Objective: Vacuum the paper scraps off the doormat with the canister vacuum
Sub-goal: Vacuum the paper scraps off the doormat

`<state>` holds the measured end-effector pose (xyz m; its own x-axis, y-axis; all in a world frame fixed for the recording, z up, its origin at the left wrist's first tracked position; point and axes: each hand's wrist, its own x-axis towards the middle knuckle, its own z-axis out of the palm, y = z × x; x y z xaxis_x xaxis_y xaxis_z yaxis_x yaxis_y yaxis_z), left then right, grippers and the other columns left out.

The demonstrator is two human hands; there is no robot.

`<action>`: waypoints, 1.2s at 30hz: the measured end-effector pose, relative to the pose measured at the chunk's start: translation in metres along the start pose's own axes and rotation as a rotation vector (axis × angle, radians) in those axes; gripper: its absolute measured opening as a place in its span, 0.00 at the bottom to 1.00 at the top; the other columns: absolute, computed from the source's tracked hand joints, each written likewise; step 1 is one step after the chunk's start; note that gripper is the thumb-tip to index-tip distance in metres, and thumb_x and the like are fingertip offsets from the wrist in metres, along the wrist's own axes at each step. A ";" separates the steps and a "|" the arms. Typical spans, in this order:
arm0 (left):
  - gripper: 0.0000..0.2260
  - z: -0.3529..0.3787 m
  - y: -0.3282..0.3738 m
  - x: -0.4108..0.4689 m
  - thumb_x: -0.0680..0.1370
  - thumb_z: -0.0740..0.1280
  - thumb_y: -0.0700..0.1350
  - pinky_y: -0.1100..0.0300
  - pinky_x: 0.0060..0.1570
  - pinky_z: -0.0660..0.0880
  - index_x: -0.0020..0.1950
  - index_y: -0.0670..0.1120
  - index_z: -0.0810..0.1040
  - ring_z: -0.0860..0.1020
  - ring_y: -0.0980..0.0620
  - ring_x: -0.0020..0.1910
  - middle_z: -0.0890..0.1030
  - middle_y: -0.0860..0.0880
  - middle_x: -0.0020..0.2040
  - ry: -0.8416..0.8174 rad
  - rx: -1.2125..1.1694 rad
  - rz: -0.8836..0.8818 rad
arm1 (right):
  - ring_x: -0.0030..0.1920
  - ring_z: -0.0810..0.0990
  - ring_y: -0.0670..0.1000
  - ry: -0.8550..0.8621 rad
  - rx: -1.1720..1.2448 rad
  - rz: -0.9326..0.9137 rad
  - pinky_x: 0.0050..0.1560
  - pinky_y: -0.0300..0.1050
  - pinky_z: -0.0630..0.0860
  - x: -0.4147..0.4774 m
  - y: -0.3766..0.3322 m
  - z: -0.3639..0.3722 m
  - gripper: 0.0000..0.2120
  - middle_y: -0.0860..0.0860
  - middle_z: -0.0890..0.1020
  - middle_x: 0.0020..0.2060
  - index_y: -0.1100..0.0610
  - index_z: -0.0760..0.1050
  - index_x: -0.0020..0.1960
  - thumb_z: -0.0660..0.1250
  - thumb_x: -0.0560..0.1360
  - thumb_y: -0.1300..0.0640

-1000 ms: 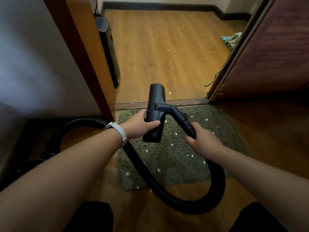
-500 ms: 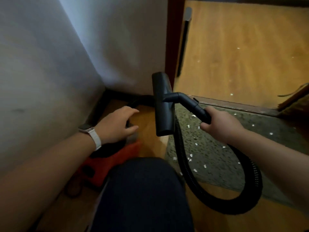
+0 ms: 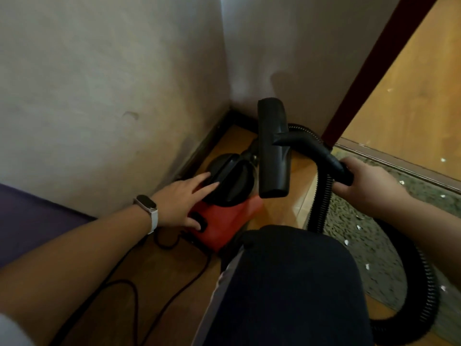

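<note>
- In the corner we find the canister vacuum (image 3: 224, 221): a squat red plastic body under a round, smooth black lid (image 3: 232, 186), standing on the glossy wooden floor (image 3: 154, 283).
- The left hand (image 3: 182, 198) rests on the vacuum with its fingers straight and slightly spread, lying flat on the lid. The thumb sits lower, against the red shell.
- A pale strap with a dark oblong face (image 3: 147, 208) wraps that wrist.
- Right of the vacuum, the right hand (image 3: 366, 182) is curled tight round a curved black plastic tube (image 3: 311, 143).
- The tube ends in an oblong matte black floor nozzle (image 3: 273, 151), held in the air just right of the vacuum's lid.
- A ribbed black hose (image 3: 321, 201) drops below the right hand and loops wide to the vacuum's right.
- The doormat (image 3: 361, 233), a grey-green speckled pile, lies right of the vacuum and apart from it, under the hose loop.
- Small white paper scraps (image 3: 346, 242) are scattered over the mat.
- A thin black cord (image 3: 124, 285) curls over the floor on the near side of the vacuum.
- We see a knee in dark cloth (image 3: 287, 283) just in front of the vacuum.
- Rough pale plaster walls (image 3: 112, 83) rise behind the vacuum.
</note>
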<state>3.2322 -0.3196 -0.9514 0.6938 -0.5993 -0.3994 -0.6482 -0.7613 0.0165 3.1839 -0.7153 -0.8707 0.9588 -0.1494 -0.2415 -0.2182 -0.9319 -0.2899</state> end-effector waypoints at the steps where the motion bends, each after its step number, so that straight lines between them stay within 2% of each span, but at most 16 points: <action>1: 0.52 0.005 -0.001 0.001 0.70 0.71 0.67 0.50 0.71 0.64 0.79 0.56 0.37 0.59 0.43 0.76 0.42 0.46 0.81 -0.001 -0.008 -0.001 | 0.32 0.76 0.50 -0.005 0.007 -0.004 0.28 0.42 0.69 0.000 -0.002 0.002 0.11 0.49 0.76 0.35 0.50 0.69 0.54 0.69 0.76 0.52; 4: 0.53 0.015 -0.005 0.005 0.68 0.74 0.65 0.49 0.72 0.63 0.79 0.57 0.38 0.58 0.42 0.77 0.44 0.45 0.81 0.058 -0.045 0.025 | 0.32 0.78 0.50 -0.016 0.025 -0.010 0.29 0.43 0.71 0.002 -0.005 0.010 0.12 0.49 0.76 0.35 0.50 0.70 0.55 0.70 0.76 0.53; 8: 0.53 0.018 -0.010 0.010 0.66 0.77 0.63 0.44 0.73 0.62 0.76 0.60 0.40 0.56 0.40 0.78 0.52 0.42 0.80 0.128 -0.089 0.098 | 0.31 0.78 0.51 -0.032 0.026 -0.010 0.30 0.44 0.74 0.004 -0.007 0.019 0.13 0.49 0.76 0.35 0.50 0.70 0.58 0.70 0.76 0.52; 11: 0.54 0.024 -0.012 0.012 0.66 0.77 0.62 0.41 0.73 0.62 0.77 0.59 0.41 0.55 0.39 0.78 0.54 0.41 0.80 0.142 -0.130 0.105 | 0.31 0.79 0.52 -0.039 0.052 0.006 0.30 0.46 0.77 0.004 -0.007 0.025 0.15 0.50 0.77 0.35 0.50 0.71 0.60 0.70 0.75 0.53; 16: 0.53 0.027 -0.009 0.013 0.65 0.78 0.62 0.40 0.71 0.64 0.76 0.59 0.44 0.56 0.38 0.78 0.59 0.39 0.78 0.170 -0.126 0.078 | 0.33 0.80 0.53 -0.031 0.096 0.030 0.34 0.49 0.80 0.004 -0.003 0.035 0.15 0.49 0.78 0.36 0.51 0.71 0.60 0.70 0.75 0.53; 20: 0.51 0.035 -0.006 0.009 0.65 0.79 0.59 0.39 0.66 0.69 0.77 0.52 0.48 0.60 0.35 0.76 0.69 0.33 0.72 0.211 -0.123 0.079 | 0.33 0.79 0.52 -0.024 0.111 0.041 0.36 0.49 0.79 0.003 0.000 0.039 0.14 0.49 0.77 0.36 0.50 0.71 0.57 0.70 0.75 0.53; 23: 0.52 0.041 0.000 0.004 0.63 0.82 0.56 0.39 0.62 0.72 0.76 0.45 0.55 0.67 0.33 0.71 0.72 0.30 0.68 0.237 -0.145 0.051 | 0.33 0.78 0.51 -0.006 0.111 0.041 0.34 0.47 0.76 0.001 0.002 0.040 0.13 0.47 0.76 0.35 0.49 0.71 0.56 0.71 0.74 0.52; 25: 0.52 0.041 0.004 0.001 0.60 0.83 0.54 0.39 0.58 0.75 0.75 0.43 0.58 0.73 0.32 0.67 0.72 0.28 0.67 0.254 -0.156 0.038 | 0.33 0.77 0.49 -0.004 0.121 0.045 0.32 0.44 0.73 -0.002 0.003 0.039 0.12 0.47 0.76 0.35 0.49 0.71 0.55 0.71 0.74 0.52; 27: 0.51 0.041 0.006 -0.001 0.60 0.84 0.52 0.40 0.58 0.74 0.75 0.44 0.58 0.73 0.32 0.66 0.71 0.28 0.67 0.267 -0.178 0.031 | 0.33 0.77 0.50 -0.010 0.126 0.043 0.32 0.44 0.72 -0.007 0.006 0.037 0.12 0.48 0.77 0.35 0.49 0.71 0.54 0.71 0.74 0.53; 31: 0.49 0.037 0.009 -0.001 0.64 0.82 0.49 0.39 0.61 0.72 0.75 0.48 0.55 0.71 0.32 0.69 0.70 0.28 0.69 0.257 -0.219 0.001 | 0.32 0.77 0.52 0.013 0.112 0.062 0.33 0.47 0.76 -0.017 0.014 0.029 0.12 0.51 0.77 0.35 0.52 0.72 0.55 0.71 0.74 0.54; 33: 0.48 0.032 0.010 0.002 0.65 0.81 0.48 0.39 0.64 0.71 0.77 0.47 0.57 0.69 0.32 0.70 0.70 0.28 0.69 0.221 -0.223 -0.028 | 0.32 0.77 0.52 0.027 0.106 0.076 0.35 0.47 0.76 -0.024 0.019 0.023 0.14 0.51 0.77 0.35 0.52 0.72 0.57 0.71 0.74 0.53; 36: 0.45 0.022 0.014 0.009 0.69 0.78 0.50 0.43 0.70 0.64 0.79 0.43 0.57 0.64 0.35 0.74 0.65 0.31 0.73 0.184 -0.199 -0.064 | 0.33 0.77 0.53 0.053 0.103 0.117 0.36 0.47 0.75 -0.033 0.031 0.015 0.15 0.50 0.76 0.35 0.52 0.71 0.57 0.71 0.74 0.53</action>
<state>3.2218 -0.3302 -0.9749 0.7887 -0.5693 -0.2321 -0.5392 -0.8219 0.1839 3.1429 -0.7344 -0.8853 0.9333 -0.2750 -0.2309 -0.3441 -0.8685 -0.3566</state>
